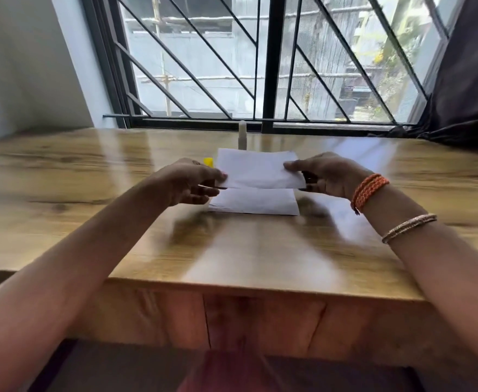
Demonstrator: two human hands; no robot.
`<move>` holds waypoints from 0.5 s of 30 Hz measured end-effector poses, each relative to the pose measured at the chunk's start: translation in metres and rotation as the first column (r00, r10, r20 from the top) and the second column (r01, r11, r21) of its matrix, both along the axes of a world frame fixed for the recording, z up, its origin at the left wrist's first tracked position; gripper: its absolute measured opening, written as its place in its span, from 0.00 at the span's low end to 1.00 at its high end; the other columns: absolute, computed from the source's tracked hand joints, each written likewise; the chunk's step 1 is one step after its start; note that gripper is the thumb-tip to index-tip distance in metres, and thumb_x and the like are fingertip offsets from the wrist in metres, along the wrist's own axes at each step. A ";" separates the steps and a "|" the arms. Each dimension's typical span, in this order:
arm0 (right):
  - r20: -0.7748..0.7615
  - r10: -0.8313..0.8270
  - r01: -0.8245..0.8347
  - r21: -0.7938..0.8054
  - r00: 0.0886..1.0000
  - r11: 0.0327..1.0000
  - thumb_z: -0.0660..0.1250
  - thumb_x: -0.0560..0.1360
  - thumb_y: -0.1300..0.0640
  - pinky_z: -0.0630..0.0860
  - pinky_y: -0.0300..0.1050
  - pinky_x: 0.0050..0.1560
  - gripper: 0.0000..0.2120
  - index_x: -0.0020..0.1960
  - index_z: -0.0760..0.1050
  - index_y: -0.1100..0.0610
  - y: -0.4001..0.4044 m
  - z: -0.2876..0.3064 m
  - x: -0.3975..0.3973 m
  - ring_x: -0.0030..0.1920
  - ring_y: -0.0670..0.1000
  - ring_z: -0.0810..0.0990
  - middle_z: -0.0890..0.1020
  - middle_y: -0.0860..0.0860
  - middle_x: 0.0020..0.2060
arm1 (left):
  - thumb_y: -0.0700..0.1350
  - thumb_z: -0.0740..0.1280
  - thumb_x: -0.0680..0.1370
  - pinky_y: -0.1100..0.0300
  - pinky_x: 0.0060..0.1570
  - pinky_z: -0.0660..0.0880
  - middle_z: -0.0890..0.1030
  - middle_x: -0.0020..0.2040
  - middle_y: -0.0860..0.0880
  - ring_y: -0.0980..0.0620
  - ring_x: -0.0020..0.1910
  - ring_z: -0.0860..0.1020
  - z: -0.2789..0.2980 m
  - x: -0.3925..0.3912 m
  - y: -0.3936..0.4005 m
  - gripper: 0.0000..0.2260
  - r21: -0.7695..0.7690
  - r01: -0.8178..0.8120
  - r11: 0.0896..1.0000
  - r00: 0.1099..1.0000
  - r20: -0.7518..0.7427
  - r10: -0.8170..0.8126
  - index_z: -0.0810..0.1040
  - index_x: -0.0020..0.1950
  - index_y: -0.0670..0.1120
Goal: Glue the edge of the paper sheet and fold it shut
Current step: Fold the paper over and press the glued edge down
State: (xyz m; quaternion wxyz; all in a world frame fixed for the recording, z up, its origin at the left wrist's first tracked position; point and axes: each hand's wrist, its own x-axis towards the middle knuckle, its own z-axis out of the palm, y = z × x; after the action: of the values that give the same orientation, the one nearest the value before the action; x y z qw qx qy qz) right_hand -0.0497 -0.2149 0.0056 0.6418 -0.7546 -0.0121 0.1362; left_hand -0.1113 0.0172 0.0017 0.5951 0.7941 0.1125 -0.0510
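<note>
Head view: left hand point(192, 179) and right hand point(321, 176) pinch the paper sheet's point(257, 171) raised flap by its side edges, likely aligning the fold over the surface point(90, 193).

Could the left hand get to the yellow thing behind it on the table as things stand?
Probably yes, but not freely. The yellow thing sits just beyond the left hand with nothing between them, yet that hand is pinching the paper's left edge and would have to let go first.
</note>
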 end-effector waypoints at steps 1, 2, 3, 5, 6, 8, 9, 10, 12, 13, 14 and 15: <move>-0.002 0.001 -0.001 -0.014 1.000 1.000 0.73 0.71 0.60 0.80 0.37 0.29 0.13 0.51 0.74 0.65 0.000 -0.001 -0.001 0.38 0.50 0.80 0.80 0.56 0.41 | 0.42 0.68 0.75 0.71 0.20 0.69 0.77 0.36 0.51 0.62 0.20 0.75 0.000 0.000 0.000 0.03 0.013 0.009 1.000 1.000 -0.006 -0.009 0.75 0.47 0.46; -0.006 0.006 -0.006 -0.024 1.000 1.000 0.73 0.71 0.60 0.80 0.37 0.30 0.12 0.49 0.74 0.65 0.000 0.000 -0.003 0.38 0.50 0.80 0.80 0.56 0.41 | 0.42 0.68 0.75 0.71 0.19 0.69 0.78 0.35 0.51 0.62 0.20 0.75 0.001 0.000 0.001 0.03 0.025 0.014 1.000 1.000 -0.016 -0.013 0.75 0.46 0.46; -0.012 0.013 -0.013 -0.029 1.000 0.999 0.73 0.71 0.60 0.81 0.37 0.30 0.10 0.47 0.74 0.65 0.000 -0.001 -0.004 0.38 0.50 0.81 0.80 0.56 0.40 | 0.43 0.68 0.75 0.71 0.19 0.68 0.80 0.32 0.51 0.62 0.19 0.74 0.001 -0.001 0.002 0.02 0.029 0.021 0.999 0.999 -0.031 -0.020 0.75 0.45 0.46; -0.021 0.026 -0.027 -0.028 0.999 0.999 0.72 0.71 0.62 0.80 0.37 0.29 0.08 0.45 0.75 0.63 0.001 -0.002 -0.007 0.37 0.49 0.80 0.80 0.55 0.38 | 0.44 0.67 0.76 0.71 0.19 0.68 0.81 0.28 0.53 0.61 0.20 0.72 0.000 -0.002 0.005 0.04 0.043 0.032 0.999 0.998 -0.058 -0.030 0.75 0.41 0.46; -0.022 0.028 -0.028 -0.026 0.999 0.999 0.72 0.71 0.63 0.80 0.36 0.29 0.07 0.44 0.75 0.63 0.001 -0.002 -0.007 0.37 0.48 0.78 0.78 0.54 0.37 | 0.46 0.66 0.76 0.70 0.20 0.68 0.81 0.28 0.53 0.59 0.22 0.72 -0.001 -0.003 0.007 0.06 0.076 0.028 0.997 0.998 -0.057 -0.024 0.76 0.40 0.46; -0.023 0.018 -0.019 -0.035 1.000 0.999 0.73 0.70 0.63 0.80 0.36 0.29 0.07 0.43 0.74 0.62 0.001 -0.003 -0.008 0.36 0.47 0.76 0.74 0.52 0.34 | 0.48 0.65 0.76 0.67 0.26 0.68 0.79 0.35 0.51 0.55 0.29 0.70 -0.005 -0.002 0.014 0.08 0.229 -0.022 0.973 1.000 0.014 0.019 0.77 0.39 0.48; -0.028 0.011 -0.012 -0.040 1.000 0.999 0.73 0.70 0.63 0.80 0.36 0.29 0.07 0.43 0.74 0.62 0.001 -0.004 -0.007 0.36 0.46 0.75 0.73 0.51 0.34 | 0.48 0.65 0.76 0.66 0.28 0.66 0.79 0.38 0.50 0.54 0.32 0.69 -0.007 -0.001 0.018 0.07 0.316 -0.066 0.946 0.995 0.086 0.041 0.78 0.40 0.48; -0.037 0.005 -0.007 -0.042 0.999 0.999 0.73 0.70 0.63 0.79 0.36 0.28 0.07 0.44 0.75 0.62 0.001 -0.004 -0.007 0.36 0.46 0.76 0.74 0.52 0.35 | 0.47 0.65 0.76 0.65 0.29 0.64 0.79 0.40 0.49 0.53 0.34 0.69 -0.011 0.000 0.022 0.06 0.383 -0.112 0.917 0.984 0.174 0.047 0.80 0.41 0.48; -0.057 -0.005 0.003 -0.037 0.998 0.999 0.72 0.70 0.64 0.79 0.36 0.27 0.08 0.45 0.75 0.63 0.001 -0.005 -0.007 0.38 0.48 0.77 0.76 0.53 0.38 | 0.43 0.65 0.75 0.64 0.29 0.64 0.80 0.44 0.46 0.53 0.35 0.71 -0.018 0.004 0.030 0.06 0.467 -0.145 0.873 0.949 0.314 -0.010 0.82 0.46 0.46; -0.062 -0.011 0.009 -0.038 0.998 0.999 0.72 0.70 0.64 0.79 0.36 0.26 0.08 0.45 0.75 0.64 0.001 -0.006 -0.007 0.39 0.48 0.78 0.77 0.54 0.39 | 0.42 0.66 0.75 0.64 0.32 0.67 0.81 0.46 0.45 0.54 0.35 0.72 -0.020 0.004 0.033 0.06 0.513 -0.127 0.849 0.939 0.338 -0.063 0.82 0.48 0.45; -0.065 -0.018 0.015 -0.041 0.998 0.999 0.72 0.70 0.64 0.79 0.36 0.26 0.08 0.45 0.75 0.64 0.001 -0.006 -0.007 0.39 0.49 0.79 0.78 0.54 0.39 | 0.43 0.66 0.75 0.62 0.37 0.70 0.81 0.49 0.45 0.53 0.39 0.74 -0.023 0.005 0.035 0.08 0.564 -0.100 0.820 0.933 0.340 -0.120 0.82 0.51 0.46; -0.065 -0.021 0.019 -0.043 0.998 0.999 0.72 0.70 0.64 0.79 0.36 0.26 0.08 0.45 0.75 0.64 0.001 -0.006 -0.007 0.40 0.49 0.79 0.78 0.54 0.39 | 0.43 0.67 0.74 0.60 0.47 0.71 0.81 0.53 0.45 0.50 0.46 0.75 -0.027 0.007 0.038 0.09 0.611 -0.077 0.788 0.928 0.333 -0.167 0.81 0.53 0.47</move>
State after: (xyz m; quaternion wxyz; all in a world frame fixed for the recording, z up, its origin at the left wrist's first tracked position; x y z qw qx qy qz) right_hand -0.0567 -0.2136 -0.0007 0.6270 -0.7633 0.0192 0.1544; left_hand -0.1040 0.0554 -0.0251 0.3133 0.9415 -0.0104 0.1242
